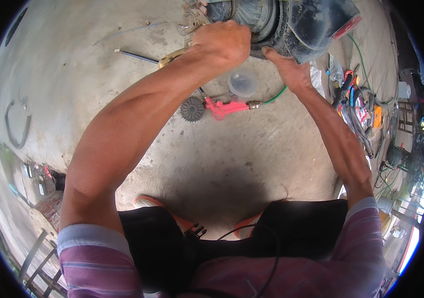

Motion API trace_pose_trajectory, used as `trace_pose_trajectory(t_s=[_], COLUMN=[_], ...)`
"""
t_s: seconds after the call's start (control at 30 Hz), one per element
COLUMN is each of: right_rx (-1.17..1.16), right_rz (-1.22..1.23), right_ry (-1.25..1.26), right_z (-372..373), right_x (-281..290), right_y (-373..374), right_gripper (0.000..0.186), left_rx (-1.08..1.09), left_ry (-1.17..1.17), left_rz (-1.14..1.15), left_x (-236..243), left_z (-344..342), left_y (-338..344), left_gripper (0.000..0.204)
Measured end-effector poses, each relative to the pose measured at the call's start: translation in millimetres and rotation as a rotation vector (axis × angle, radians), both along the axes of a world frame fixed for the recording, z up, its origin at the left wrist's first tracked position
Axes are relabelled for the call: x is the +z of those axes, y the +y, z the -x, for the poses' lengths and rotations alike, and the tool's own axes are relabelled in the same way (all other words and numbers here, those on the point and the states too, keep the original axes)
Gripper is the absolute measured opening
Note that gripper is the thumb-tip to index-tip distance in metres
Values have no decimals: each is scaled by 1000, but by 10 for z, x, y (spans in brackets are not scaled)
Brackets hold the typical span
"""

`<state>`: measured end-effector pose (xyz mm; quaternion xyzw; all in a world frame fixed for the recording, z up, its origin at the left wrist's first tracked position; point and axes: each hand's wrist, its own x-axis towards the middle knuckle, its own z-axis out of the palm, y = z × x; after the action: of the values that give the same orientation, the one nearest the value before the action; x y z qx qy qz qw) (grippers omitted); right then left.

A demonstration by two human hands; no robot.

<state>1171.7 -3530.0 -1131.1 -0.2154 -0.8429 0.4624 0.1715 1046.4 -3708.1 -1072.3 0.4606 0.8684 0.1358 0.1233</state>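
Note:
A dirty wheel with a black tyre (282, 36) stands at the top of the head view, beside a black mudguard-like cover (316, 25) with a red strip. My left hand (224, 42) is closed in a fist at the wheel's left side; what its fingers hold is hidden. My right hand (291, 70) grips the tyre's near edge, its thumb against the rubber and its other fingers mostly hidden. Just below the wheel lie a pink-red air blow gun (226, 108), a dark toothed gear (192, 109) and a clear round plastic cup (242, 83).
A green hose (276, 95) runs from the blow gun toward the right. A black rod (140, 55) lies partly behind my left forearm. Cluttered parts and packets (361, 107) sit at right. A bent dark hose (13, 129) lies on the concrete floor (68, 64) at far left.

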Motion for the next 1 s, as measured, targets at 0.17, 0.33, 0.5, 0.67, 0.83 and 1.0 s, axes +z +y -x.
trace_pose_trajectory(t_s=[0.17, 0.33, 0.5, 0.67, 0.83, 1.0], right_rx=[19, 6, 78, 103, 120, 96], right_rz=[-98, -159, -314, -277, -350, -441], right_ry=[43, -128, 9, -6, -143, -56], right_z=[-18, -15, -31, -17, -49, -54], right_x=[21, 166, 141, 307, 435, 332], right_y=[86, 67, 210, 125, 55, 255], right_gripper=[52, 63, 77, 76, 72, 70], left_rx=[115, 112, 157, 257, 316, 237], left_ry=[-157, -380, -869, -1200, -1250, -1365], left_rz=[-52, -20, -86, 131, 107, -170], left_x=[-92, -16, 170, -282, -230, -83], left_z=[-34, 95, 94, -140, -260, -330], left_y=[13, -197, -507, -1178, -1333, -1278], left_gripper=[36, 41, 48, 58, 43, 50])
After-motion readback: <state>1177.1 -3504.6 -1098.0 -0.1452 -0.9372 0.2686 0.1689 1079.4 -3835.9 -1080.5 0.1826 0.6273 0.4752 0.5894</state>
